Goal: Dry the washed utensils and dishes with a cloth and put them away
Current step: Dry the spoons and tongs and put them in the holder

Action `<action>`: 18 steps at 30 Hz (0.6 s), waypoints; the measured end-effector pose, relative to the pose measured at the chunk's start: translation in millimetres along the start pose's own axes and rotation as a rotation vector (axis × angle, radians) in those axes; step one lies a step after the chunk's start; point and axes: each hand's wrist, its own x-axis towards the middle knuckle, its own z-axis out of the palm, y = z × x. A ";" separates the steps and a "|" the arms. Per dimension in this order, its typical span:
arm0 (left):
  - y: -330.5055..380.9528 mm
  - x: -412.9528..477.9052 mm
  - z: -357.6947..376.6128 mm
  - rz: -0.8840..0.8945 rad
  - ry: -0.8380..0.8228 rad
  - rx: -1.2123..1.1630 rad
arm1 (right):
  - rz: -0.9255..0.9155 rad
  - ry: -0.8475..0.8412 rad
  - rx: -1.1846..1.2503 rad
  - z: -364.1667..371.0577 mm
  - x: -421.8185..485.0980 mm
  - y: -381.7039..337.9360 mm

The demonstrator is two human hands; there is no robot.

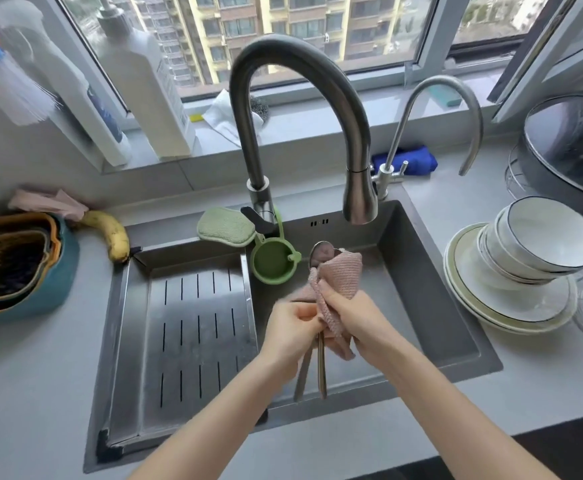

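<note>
Grey worktop [40, 375] is laid round a dark sink [439, 306] below a window. At the far left a set of nested colanders [16, 268] is stacked, with one banana [110, 233] lying beside it and a second pink rag [47, 202] behind. One slotted drain tray [196, 341] is fitted over the left half of the sink, presumably so that wet things can drip into the basin. One green sponge [226, 226] and one green strainer cup [272, 266] are kept at the foot of the main tap [297, 98], within easy reach.

Over the open basin the utensils are gripped by their handles [322, 368] in the left hand [290, 334]. Two handles are made out, possibly three, as they are blurred. Just beside it, the right hand [356, 320] is clamped round the pink cloth [338, 278], which is wrapped about the shafts so that water is wiped off. One spoon bowl [320, 252] is seen above the cloth.

One slimmer tap [439, 95] is mounted further right. On the right-hand worktop about three bowls [546, 237] are nested, tilted, on a pile of plates [512, 306], seemingly left to drain before being dried.
</note>
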 end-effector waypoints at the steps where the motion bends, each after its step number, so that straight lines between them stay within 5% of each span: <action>1: -2.2 0.5 1.1 0.007 0.015 0.050 | -0.010 0.044 0.015 3.8 -0.4 -0.7; 5: -2.1 5.2 -2.9 0.006 0.073 0.297 | -0.014 0.035 0.091 7.3 0.9 -2.0; 10: 21.3 -19.0 -33.5 -0.152 -0.063 0.545 | -0.025 0.082 0.054 -3.4 4.5 -6.1; 14: 58.0 -6.0 -61.9 0.263 0.323 0.742 | -0.005 -0.025 0.001 -13.0 3.1 -10.9; 18: 70.0 13.6 -52.9 0.473 0.136 0.862 | -0.040 -0.131 -0.095 -8.2 -3.9 -16.8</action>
